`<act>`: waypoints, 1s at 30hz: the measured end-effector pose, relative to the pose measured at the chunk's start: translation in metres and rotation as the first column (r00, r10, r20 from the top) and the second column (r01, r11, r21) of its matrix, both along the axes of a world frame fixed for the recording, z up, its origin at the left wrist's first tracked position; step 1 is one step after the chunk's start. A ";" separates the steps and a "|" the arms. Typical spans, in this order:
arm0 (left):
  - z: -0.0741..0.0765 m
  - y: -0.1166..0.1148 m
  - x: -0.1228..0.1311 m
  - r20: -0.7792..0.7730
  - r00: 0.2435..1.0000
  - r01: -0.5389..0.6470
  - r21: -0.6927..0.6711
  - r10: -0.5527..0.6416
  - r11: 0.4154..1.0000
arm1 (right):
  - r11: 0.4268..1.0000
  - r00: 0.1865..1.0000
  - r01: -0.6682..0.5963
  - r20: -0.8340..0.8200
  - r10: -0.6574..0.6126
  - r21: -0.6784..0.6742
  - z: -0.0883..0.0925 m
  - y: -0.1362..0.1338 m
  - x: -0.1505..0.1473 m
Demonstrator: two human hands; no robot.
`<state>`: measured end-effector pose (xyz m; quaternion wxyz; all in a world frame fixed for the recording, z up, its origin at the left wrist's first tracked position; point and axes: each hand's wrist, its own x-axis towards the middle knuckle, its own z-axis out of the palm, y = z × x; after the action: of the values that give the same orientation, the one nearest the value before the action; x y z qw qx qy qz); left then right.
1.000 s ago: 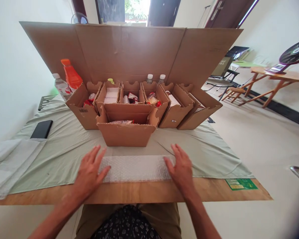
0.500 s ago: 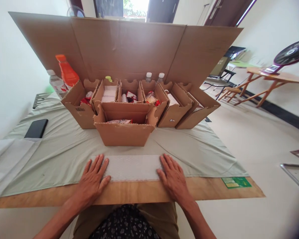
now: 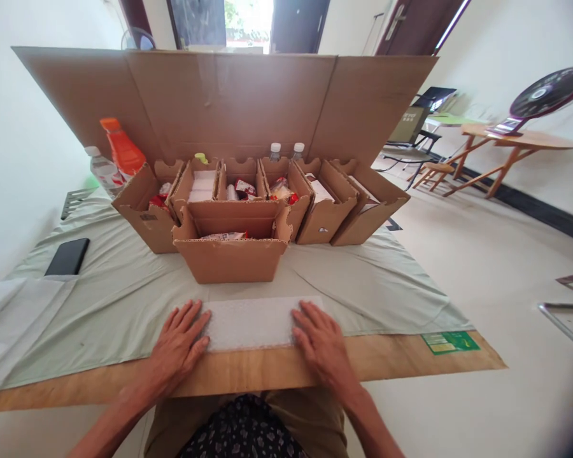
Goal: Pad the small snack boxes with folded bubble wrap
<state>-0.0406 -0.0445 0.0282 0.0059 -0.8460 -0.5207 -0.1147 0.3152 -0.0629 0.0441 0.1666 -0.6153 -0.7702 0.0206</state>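
Note:
A folded whitish translucent sheet (image 3: 252, 323), perhaps bubble wrap or plastic, lies flat along the table's front edge. My left hand (image 3: 180, 343) rests flat at its left end, fingers spread. Over its right end lies my right hand (image 3: 321, 343), also flat with the fingers apart. Neither hand grips anything. Just beyond the sheet stands a low cardboard bin (image 3: 233, 259) with a white and red packet (image 3: 224, 236) inside.
Behind stands a row of cardboard bins (image 3: 346, 213) holding packets and white items. Bottles, one an orange bottle (image 3: 124, 146), stand before a tall cardboard panel (image 3: 239, 95). At left lie a black phone (image 3: 67, 257) and more translucent sheets (image 3: 23, 324).
The camera view has shifted slightly. My right hand has slid a little inward to the left, uncovering the sheet's far right corner. My left hand stays nearly in place.

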 end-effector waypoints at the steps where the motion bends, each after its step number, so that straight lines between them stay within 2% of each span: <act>1: 0.000 0.000 -0.007 0.028 0.998 -0.051 0.014 0.050 0.999 | 0.997 0.997 0.074 0.000 -0.074 0.028 0.001 0.001 0.017; 4: 0.001 0.000 -0.022 0.116 0.965 -0.245 0.066 0.237 0.967 | 0.980 0.985 0.172 -0.003 -0.172 0.105 0.012 0.013 0.050; 7: 0.001 0.005 -0.023 0.157 0.930 -0.346 0.067 0.333 0.936 | 0.986 0.988 0.151 0.011 -0.152 0.064 0.022 0.035 0.050; 10: 0.001 0.009 -0.015 0.184 0.919 -0.361 0.035 0.349 0.932 | 0.988 0.989 0.149 0.020 -0.149 -0.034 0.020 0.054 0.039; 12: 0.003 0.009 -0.007 0.221 0.910 -0.365 0.019 0.352 0.931 | 0.988 0.989 0.146 0.010 -0.145 -0.050 0.015 0.059 0.038; 16: 0.015 0.005 0.006 0.352 0.874 -0.361 0.012 0.334 0.932 | 0.992 0.992 0.124 -0.026 -0.125 -0.036 0.018 0.049 0.045; 19: 0.029 -0.001 0.007 0.481 0.796 -0.366 -0.099 0.367 0.925 | 0.994 0.973 0.088 -0.209 -0.098 -0.058 0.038 0.030 0.042; 22: 0.045 -0.006 0.001 0.566 0.674 -0.377 -0.288 0.474 0.880 | 0.982 0.910 0.006 -0.407 -0.084 -0.189 0.061 0.011 0.034; 25: 0.058 -0.010 -0.009 0.670 0.467 -0.291 -0.500 0.577 0.816 | 0.960 0.848 -0.066 -0.523 -0.090 -0.272 0.071 0.001 0.029; 27: 0.065 -0.012 -0.018 0.699 0.358 -0.233 -0.575 0.619 0.784 | 0.941 0.793 -0.109 -0.599 -0.113 -0.321 0.069 -0.002 0.027; 29: 0.071 -0.009 -0.029 0.706 0.340 -0.234 -0.576 0.621 0.784 | 0.904 0.737 -0.178 -0.661 -0.140 -0.389 0.064 -0.004 0.018; 30: 0.075 -0.004 -0.036 0.705 0.378 -0.251 -0.545 0.600 0.800 | 0.881 0.712 -0.217 -0.685 -0.152 -0.421 0.060 -0.005 0.010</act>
<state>-0.0765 -0.0489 0.1035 -0.3713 -0.4940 -0.6674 -0.4156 0.3249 -0.0683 0.1040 0.2903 -0.5680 -0.6305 0.4421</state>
